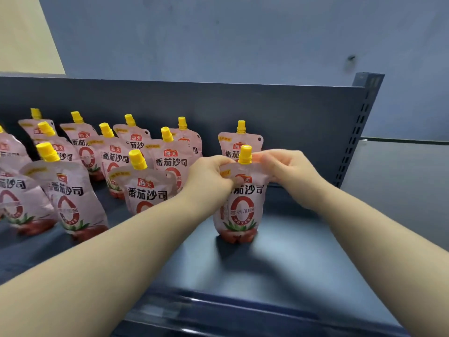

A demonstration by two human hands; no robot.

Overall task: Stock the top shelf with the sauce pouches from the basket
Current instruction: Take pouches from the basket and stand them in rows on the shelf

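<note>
Head camera looks down on both bare hands meeting at the top of one sauce pouch (239, 205), which stands upright on the dark shelf (286, 259). The left hand (210, 177) pinches the pouch's upper left corner, fingers curled over the sealed edge, while the right hand (285, 170) grips the upper right corner just beside the yellow cap (245, 154); each hand is closed on the pouch, with the cap rising between them. The pouch is pale pink with a red ring and a tomato picture near its base, and its bottom rests on the shelf surface. Directly behind it, close to the shelf's back panel (218, 103), stands another pouch (239, 142) of the same kind, partly hidden by the held one. To the left, the stocked pouches (145, 188) stand in several rows running from the front of the shelf toward the back, most leaning a little, all with yellow caps. At the right end rises a slotted upright post (359, 127), and a blue-grey wall (218, 32) fills the background above.
</note>
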